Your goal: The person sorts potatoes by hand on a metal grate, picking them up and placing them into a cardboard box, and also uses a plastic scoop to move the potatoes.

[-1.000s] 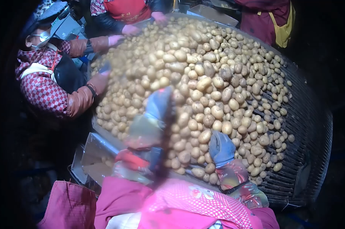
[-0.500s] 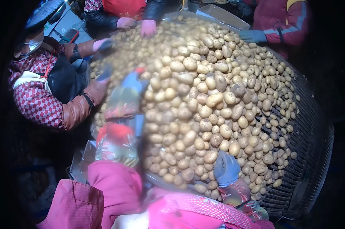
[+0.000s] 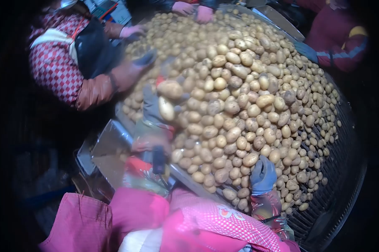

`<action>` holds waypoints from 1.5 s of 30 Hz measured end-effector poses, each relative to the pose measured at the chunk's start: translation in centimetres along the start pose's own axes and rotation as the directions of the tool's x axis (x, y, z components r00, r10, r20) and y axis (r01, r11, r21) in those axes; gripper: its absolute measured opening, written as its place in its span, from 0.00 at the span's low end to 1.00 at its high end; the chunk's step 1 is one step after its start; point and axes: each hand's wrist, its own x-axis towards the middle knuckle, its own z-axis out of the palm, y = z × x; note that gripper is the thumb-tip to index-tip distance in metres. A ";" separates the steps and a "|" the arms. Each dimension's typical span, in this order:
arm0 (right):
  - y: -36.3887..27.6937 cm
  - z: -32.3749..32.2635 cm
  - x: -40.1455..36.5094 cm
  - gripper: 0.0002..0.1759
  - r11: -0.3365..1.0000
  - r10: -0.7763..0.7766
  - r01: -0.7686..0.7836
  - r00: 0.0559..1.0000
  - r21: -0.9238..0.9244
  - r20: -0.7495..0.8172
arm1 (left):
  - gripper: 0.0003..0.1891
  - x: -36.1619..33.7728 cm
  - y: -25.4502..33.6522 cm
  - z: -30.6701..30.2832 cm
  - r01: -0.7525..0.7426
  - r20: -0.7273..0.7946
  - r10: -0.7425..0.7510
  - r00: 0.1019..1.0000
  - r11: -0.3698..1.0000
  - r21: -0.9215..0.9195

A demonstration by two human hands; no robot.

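Observation:
My left hand [image 3: 152, 105], in a blue-grey glove with a red fingertip, is at the left part of the potato heap. It grips two potatoes: a brownish one [image 3: 170, 89] and a paler, longer one [image 3: 166, 108]. Some blur covers its fingers. My right hand [image 3: 263, 175], in a blue glove, rests against the near edge of the heap. Its fingers are curled together, and whatever they may hold is hidden. Yellow-brown potatoes [image 3: 239, 122] of mixed sizes surround both hands.
The heap lies on a dark slatted surface [image 3: 323, 218] with a metal rim. Open boxes [image 3: 109, 155] stand at lower left. A co-worker's gloved hand [image 3: 145, 59] is close beyond my left hand. Other workers' pink gloves [image 3: 205, 14] and blue glove [image 3: 305, 51] touch the far edge.
The camera view has shifted, so the heap sits further right. My left hand, blurred before, now shows two potatoes in its grip. My right hand stays at the heap's near edge.

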 end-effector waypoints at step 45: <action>0.2 0.0 -0.2 0.14 0.975 -0.175 0.159 0.980 -0.157 -0.091 | 0.22 4.9 -5.1 -0.3 -0.235 0.207 0.423 0.882 0.016 0.972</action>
